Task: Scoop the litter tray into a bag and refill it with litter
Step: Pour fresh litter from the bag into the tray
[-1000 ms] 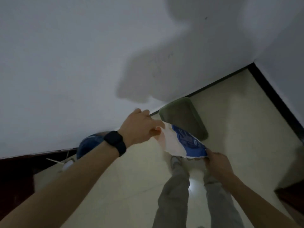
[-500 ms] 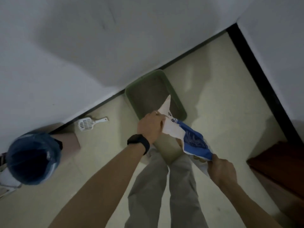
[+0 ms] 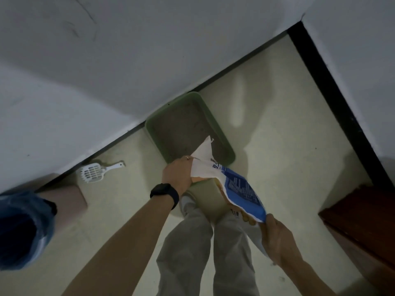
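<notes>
Nearest the camera, the person's two legs in grey trousers (image 3: 188, 248) stand on the pale floor (image 3: 277, 146). Low on the right, the right hand (image 3: 277, 242) has its fingers curled round the bottom edge of the litter bag (image 3: 241, 189), pinching the blue printed end from below. The bag slants up and away from that hand towards the left hand (image 3: 176, 175), which wears a black watch (image 3: 164, 193) on the wrist and a ring on one finger. The left hand's fingers are closed tightly on the bunched white top of the bag, so both hands carry it off the floor. The bag's white upper corner juts past the left hand and lies over the near part of the litter tray (image 3: 151, 127) in this view; whether litter is running out cannot be told. The green tray sits on the floor just ahead of the feet, its far end against the black skirting of the white wall (image 3: 128, 60), with a grey-brown bed inside. To the left, the white scoop (image 3: 93, 173) lies flat on the floor beside the wall, well apart from the tray. At the left edge stands a bin lined with a blue bag (image 3: 21, 225), its mouth open, with a tan block (image 3: 68, 199) just beside it. A dark wooden piece (image 3: 363, 221) fills the right edge.
</notes>
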The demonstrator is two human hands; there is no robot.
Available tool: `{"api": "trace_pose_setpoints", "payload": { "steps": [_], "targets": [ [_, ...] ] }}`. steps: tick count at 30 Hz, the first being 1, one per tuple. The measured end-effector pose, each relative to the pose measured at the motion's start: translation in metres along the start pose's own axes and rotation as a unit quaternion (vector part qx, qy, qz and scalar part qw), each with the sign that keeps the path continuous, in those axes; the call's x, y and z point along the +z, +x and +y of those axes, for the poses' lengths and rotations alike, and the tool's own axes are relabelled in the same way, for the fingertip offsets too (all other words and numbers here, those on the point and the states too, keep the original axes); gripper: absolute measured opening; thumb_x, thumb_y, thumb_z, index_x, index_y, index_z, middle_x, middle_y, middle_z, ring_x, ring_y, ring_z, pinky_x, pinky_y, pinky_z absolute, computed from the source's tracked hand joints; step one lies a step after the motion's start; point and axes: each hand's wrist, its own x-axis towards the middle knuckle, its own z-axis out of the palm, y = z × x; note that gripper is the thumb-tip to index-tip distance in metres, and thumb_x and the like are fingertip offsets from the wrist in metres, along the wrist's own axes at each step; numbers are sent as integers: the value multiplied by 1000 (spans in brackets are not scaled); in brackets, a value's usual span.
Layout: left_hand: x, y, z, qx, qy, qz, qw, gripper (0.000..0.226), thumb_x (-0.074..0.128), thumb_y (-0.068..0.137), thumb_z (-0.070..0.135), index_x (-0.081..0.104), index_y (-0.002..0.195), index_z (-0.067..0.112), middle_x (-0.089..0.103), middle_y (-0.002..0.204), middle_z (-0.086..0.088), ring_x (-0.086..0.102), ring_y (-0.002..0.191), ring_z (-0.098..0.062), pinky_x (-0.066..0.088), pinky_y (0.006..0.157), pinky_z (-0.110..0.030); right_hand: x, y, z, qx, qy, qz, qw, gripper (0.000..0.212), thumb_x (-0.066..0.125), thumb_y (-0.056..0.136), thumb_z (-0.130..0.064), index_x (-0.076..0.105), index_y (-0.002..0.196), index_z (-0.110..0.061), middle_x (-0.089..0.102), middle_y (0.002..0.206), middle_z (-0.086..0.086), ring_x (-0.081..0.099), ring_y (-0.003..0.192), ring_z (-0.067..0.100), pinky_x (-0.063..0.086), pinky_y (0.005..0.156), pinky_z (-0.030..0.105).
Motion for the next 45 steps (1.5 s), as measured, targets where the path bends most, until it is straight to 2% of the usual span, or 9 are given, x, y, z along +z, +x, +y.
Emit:
{"api": "trace_pose_setpoints", "payload": {
  "steps": [4, 7, 9, 14, 17, 24, 32, 36, 45],
  "targets": [
    [-3, 15, -6, -49, -14, -15, 999, 27, 49, 98, 17, 56, 124, 12, 65, 118, -10, 63, 106, -32, 52, 88, -41, 5, 15, -10, 40, 9, -37, 998, 27, 34, 99, -42, 46, 91, -20, 51, 63, -9, 48, 52, 10, 41, 53, 17],
    [-9, 18, -9, -46, -51, -5, 998, 30, 48, 101, 22, 56, 128, 13, 63, 122, -11, 61, 110, -34, 49, 88, -41, 3, 19, -29, 25, 69, -25, 997, 41, 34, 97, -38, 53, 77, -7, 49, 47, -6, 39, 36, 5, 25, 43, 2],
    [-10, 20, -13, -43, -92, 3, 995, 30, 47, 103, 24, 56, 128, 13, 63, 121, -12, 60, 109, -34, 50, 87, -42, -1, 26, -35, 9, 38, -36, 999, 37, 34, 98, -37, 45, 70, -16, 45, 43, -7, 31, 31, 2, 21, 40, 4],
    [-12, 22, -20, -64, -85, -9, 994, 27, 47, 103, 28, 57, 121, 10, 64, 116, -13, 61, 106, -35, 50, 84, -42, -18, 38, -47, -4, -66, -175, 982, 37, 41, 101, -30, 36, 65, -24, 54, 62, 3, 46, 55, 19, 40, 57, 26],
    [-11, 20, -27, -80, -82, -23, 993, 27, 46, 103, 29, 59, 115, 8, 65, 113, -16, 62, 103, -36, 49, 81, -42, -21, 31, -57, -15, -36, -138, 990, 32, 40, 98, -32, 52, 74, -13, 59, 61, 9, 44, 48, 16, 38, 54, 26],
    [7, 10, -27, -77, -89, -38, 992, 29, 44, 103, 33, 60, 110, 11, 67, 109, -13, 64, 98, -34, 53, 82, -43, -14, 1, -52, 29, -57, -151, 986, 26, 38, 102, -32, 38, 78, -23, 50, 60, -6, 44, 47, 10, 36, 50, 18],
    [35, 0, -12, -54, -76, -41, 995, 32, 45, 102, 38, 62, 108, 12, 69, 104, -9, 65, 91, -30, 54, 77, -41, -14, -8, -38, 74, -57, -134, 987, 26, 46, 100, -26, 46, 76, -17, 58, 61, 3, 60, 56, 27, 52, 56, 38],
    [38, 0, -7, -43, -79, -29, 996, 33, 44, 103, 37, 63, 107, 10, 69, 102, -9, 65, 89, -31, 53, 72, -39, -16, -14, -36, 111, -40, -126, 985, 27, 42, 101, -30, 44, 76, -22, 54, 58, -6, 54, 51, 12, 39, 49, 16],
    [40, -2, 17, -25, -44, -73, 996, 31, 37, 105, 24, 62, 111, 6, 66, 112, -14, 64, 99, -33, 53, 80, -40, -28, -27, -42, 127, -63, -150, 979, 26, 39, 102, -34, 49, 83, -20, 58, 66, -4, 59, 60, 17, 42, 53, 20]
  ]
}}
